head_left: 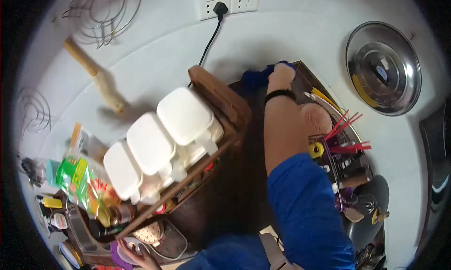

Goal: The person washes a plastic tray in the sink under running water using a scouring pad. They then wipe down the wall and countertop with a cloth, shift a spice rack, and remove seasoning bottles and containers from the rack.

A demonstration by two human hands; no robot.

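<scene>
A brown rack [221,101] of white-lidded containers [184,116] is crowding the worktop's [225,190] left side; a pink strainer [316,119] and purple utensil basket [334,173] are lining its right edge. The blue cloth [256,79] is lying at the far right corner, the right hand [283,73] clenching it. The left hand [139,258] is hovering or resting by the rack's near end; its grip I cannot tell.
</scene>
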